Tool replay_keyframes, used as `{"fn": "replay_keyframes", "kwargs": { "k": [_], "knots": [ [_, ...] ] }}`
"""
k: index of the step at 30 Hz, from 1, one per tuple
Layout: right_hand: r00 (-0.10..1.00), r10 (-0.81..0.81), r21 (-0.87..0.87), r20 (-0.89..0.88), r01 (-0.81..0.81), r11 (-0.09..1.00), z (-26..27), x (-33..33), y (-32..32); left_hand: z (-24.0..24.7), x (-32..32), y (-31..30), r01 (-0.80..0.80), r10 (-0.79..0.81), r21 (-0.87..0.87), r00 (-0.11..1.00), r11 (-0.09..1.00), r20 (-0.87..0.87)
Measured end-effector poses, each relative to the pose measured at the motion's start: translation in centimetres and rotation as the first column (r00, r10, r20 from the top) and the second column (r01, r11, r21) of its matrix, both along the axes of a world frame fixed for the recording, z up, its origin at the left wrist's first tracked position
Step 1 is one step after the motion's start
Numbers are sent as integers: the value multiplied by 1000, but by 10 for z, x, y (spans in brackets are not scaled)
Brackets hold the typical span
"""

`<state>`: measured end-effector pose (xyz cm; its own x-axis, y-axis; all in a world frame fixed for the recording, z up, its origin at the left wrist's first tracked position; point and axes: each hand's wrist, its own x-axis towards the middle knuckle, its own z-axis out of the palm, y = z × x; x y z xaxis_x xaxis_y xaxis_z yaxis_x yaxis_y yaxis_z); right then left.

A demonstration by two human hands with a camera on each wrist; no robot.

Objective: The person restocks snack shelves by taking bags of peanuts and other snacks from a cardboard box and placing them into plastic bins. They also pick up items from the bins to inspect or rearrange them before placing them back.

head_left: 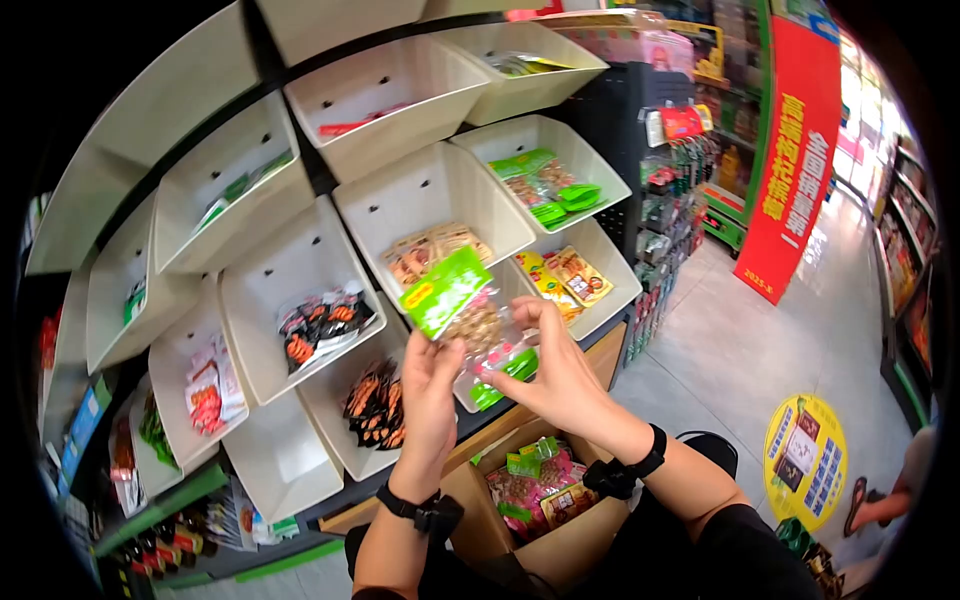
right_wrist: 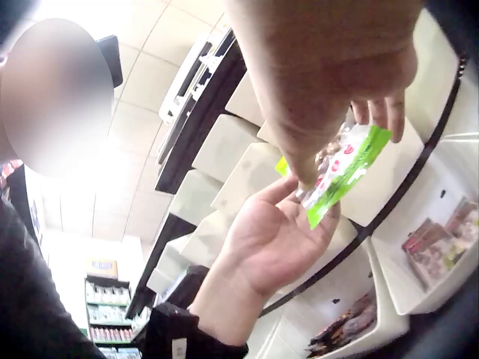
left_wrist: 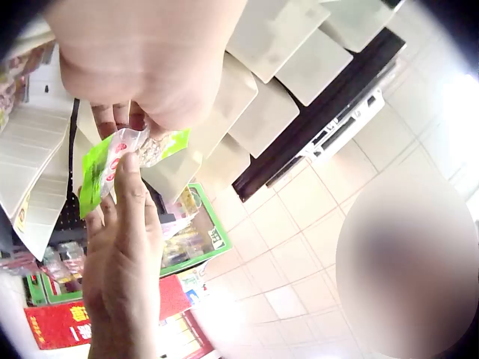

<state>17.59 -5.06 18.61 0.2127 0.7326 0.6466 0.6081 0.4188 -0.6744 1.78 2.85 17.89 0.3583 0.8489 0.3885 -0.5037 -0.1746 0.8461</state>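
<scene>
In the head view, a clear packet of nuts or similar pieces with a green top point(head_left: 445, 292) is held above the bins. The left hand point(head_left: 430, 395) grips its lower left edge, thumb in front. On the other side, the right hand point(head_left: 560, 380) pinches the clear plastic at the right edge, fingers bent. Both wrist views show the packet point(left_wrist: 94, 176) point(right_wrist: 348, 176) between the two hands, its green end tilted. Similar green packets point(head_left: 505, 380) lie in a bin partly hidden behind the hands.
Tilted white bins point(head_left: 435, 190) of packaged snacks fill the shelf. Below the hands stands an open cardboard box point(head_left: 575, 560) with mixed packets. To the right are hanging goods point(head_left: 670, 200), a red banner point(head_left: 790, 170) and tiled floor point(head_left: 700, 330); someone's foot point(head_left: 858, 505) shows at far right.
</scene>
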Motion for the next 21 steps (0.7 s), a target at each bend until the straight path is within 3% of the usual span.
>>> {"fn": "replay_keyframes", "kwargs": {
  "k": [1, 2, 6, 9, 13, 19, 21],
  "knots": [
    [987, -71, 36, 144, 67, 997, 0, -3, -1, -2, 1, 2, -14, 15, 30, 999, 999, -38],
    [982, -93, 37, 164, 88, 995, -6, -5, 2, 0, 2, -1, -2, 5, 73, 999, 997, -46],
    [991, -64, -95, 118, 75, 993, -8, -3, 1, -3, 11, -9, -32, 47, 172, 995, 985, -86],
    [996, 44, -51, 83, -40, 998, 2, -8, -9, 3, 8, -13, -46, 71, 202, 991, 978, -117],
    [991, 15, 17, 134, -18, 1000, 12, -4, -3, 14, 0, -18, 2, 29, 213, 989, 977, -144],
    [936, -278, -37, 217, 292, 956, 81, 80, 28, 22, -20, -14, -12, 70, 325, 983, 946, -168],
    [908, -350, -197, 231, 396, 897, 99, 118, 55, 22, -26, -13, 30, 44, 342, 978, 939, -206]
  ]
}}
